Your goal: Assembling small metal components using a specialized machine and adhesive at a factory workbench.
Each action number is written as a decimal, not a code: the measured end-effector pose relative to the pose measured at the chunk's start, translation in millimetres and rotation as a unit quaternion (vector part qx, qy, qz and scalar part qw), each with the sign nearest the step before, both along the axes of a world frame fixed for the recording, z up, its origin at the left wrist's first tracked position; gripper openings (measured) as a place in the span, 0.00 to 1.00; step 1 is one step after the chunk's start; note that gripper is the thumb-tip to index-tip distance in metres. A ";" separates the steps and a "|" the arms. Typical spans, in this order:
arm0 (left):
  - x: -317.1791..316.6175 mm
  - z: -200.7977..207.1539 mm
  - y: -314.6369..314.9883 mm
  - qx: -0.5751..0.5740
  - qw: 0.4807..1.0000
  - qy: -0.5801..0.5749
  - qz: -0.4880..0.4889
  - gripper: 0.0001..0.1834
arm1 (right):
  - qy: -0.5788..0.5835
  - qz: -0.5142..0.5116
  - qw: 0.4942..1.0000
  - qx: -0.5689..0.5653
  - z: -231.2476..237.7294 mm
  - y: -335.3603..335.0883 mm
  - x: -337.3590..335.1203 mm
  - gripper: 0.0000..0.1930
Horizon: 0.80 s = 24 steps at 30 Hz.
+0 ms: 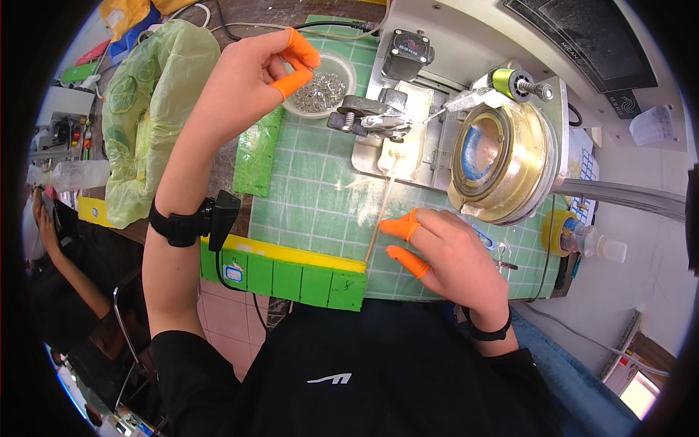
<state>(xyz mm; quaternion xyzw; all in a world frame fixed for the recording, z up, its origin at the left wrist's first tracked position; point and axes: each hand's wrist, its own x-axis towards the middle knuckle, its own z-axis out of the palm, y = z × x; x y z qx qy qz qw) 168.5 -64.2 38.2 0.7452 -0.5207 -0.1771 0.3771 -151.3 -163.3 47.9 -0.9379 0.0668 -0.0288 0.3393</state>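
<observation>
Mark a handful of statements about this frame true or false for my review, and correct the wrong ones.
1. The left hand has its fingers above the round bowl. True.
2. The bowl is filled with green beads. False: it holds small silvery metal pieces.
3. Orange covers sit on the thumb and index finger of each hand. True.
4. The right hand lies inside the bowl. False: it is over the green mat, with its fingers close beside the thin strand.
5. A black band circles the left wrist. True.
</observation>
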 end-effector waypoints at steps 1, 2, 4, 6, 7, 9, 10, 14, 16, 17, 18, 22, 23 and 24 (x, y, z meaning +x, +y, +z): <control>-0.4 1.0 0.1 -0.002 1.000 -0.003 0.000 0.11 | 0.001 0.002 1.000 -0.002 -0.1 -0.1 -0.1 0.15; -0.9 2.1 0.3 -0.003 1.000 -0.007 -0.001 0.11 | 0.002 0.003 1.000 -0.003 -0.1 -0.1 -0.1 0.15; -2.4 4.3 0.2 -0.004 1.000 -0.014 0.000 0.11 | 0.000 0.002 1.000 -0.002 -0.2 -0.1 -0.4 0.15; -3.0 4.5 0.0 -0.005 1.000 -0.021 0.001 0.12 | -0.002 0.000 1.000 0.000 -0.4 0.0 -0.7 0.15; -2.8 3.5 0.2 -0.007 1.000 -0.021 0.003 0.12 | -0.004 0.001 1.000 0.000 -0.7 0.0 -0.9 0.15; -1.4 0.2 0.7 -0.009 1.000 -0.022 0.006 0.11 | -0.005 0.001 1.000 0.001 0.0 -0.3 -0.9 0.14; 0.3 -2.6 0.9 -0.013 1.000 -0.006 0.006 0.11 | 0.002 0.010 1.000 -0.009 1.8 -0.8 -0.7 0.13; 0.8 -4.9 0.9 -0.014 0.999 0.041 0.020 0.09 | 0.009 0.020 1.000 -0.020 1.8 -1.2 -1.1 0.11; 0.5 -5.8 0.5 -0.010 0.998 0.065 0.022 0.10 | 0.005 0.013 1.000 -0.015 -0.4 -1.0 -2.0 0.13; 0.5 -6.3 0.5 -0.006 0.996 0.089 0.026 0.11 | 0.001 0.007 1.000 -0.011 -1.0 -0.9 -2.3 0.15; 0.8 -6.9 0.4 -0.006 0.996 0.089 0.026 0.11 | 0.001 0.007 1.000 -0.011 -0.8 -0.8 -2.3 0.15; 0.6 -6.6 0.6 -0.005 0.998 0.062 -0.002 0.11 | 0.007 0.004 1.000 -0.010 -1.2 -0.9 -3.1 0.16; 0.2 -6.2 0.5 -0.013 0.998 0.064 -0.011 0.11 | 0.010 0.005 1.000 -0.011 -1.6 -1.1 -3.4 0.16; 0.4 -6.5 0.5 -0.013 0.998 0.064 -0.011 0.11 | 0.010 0.005 1.000 -0.011 -1.3 -1.0 -3.3 0.16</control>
